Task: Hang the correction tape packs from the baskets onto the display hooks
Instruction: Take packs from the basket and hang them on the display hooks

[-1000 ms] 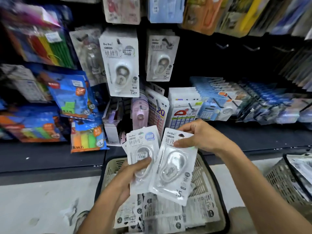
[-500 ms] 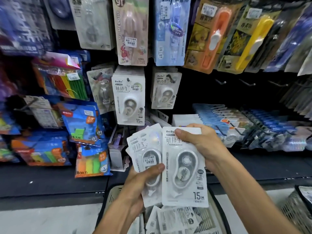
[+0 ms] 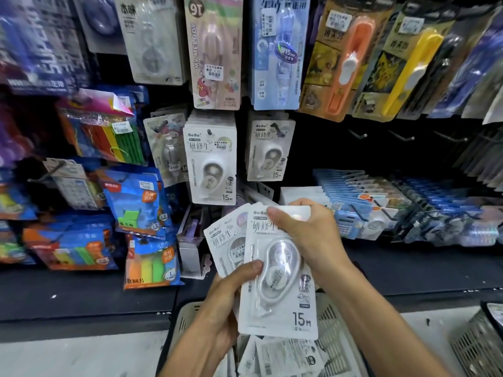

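Now lifting higher than a second ago, toward the hanging rows at centre frame, nearing the hanging step. Left hand (image 3: 223, 303) clamping its grip on a fanned rear pack (image 3: 226, 240); front pack (image 3: 277, 281), white card with clear blister, pinched at top by right hand (image 3: 307, 235). Basket (image 3: 329, 322) sitting below, lower centre.

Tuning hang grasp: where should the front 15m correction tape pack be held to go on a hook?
Pinch the flat card top corner of the front pack from its right edge, as the right hand does. The blister bulges mid-card, and the top centre should probably stay clear for the hook.
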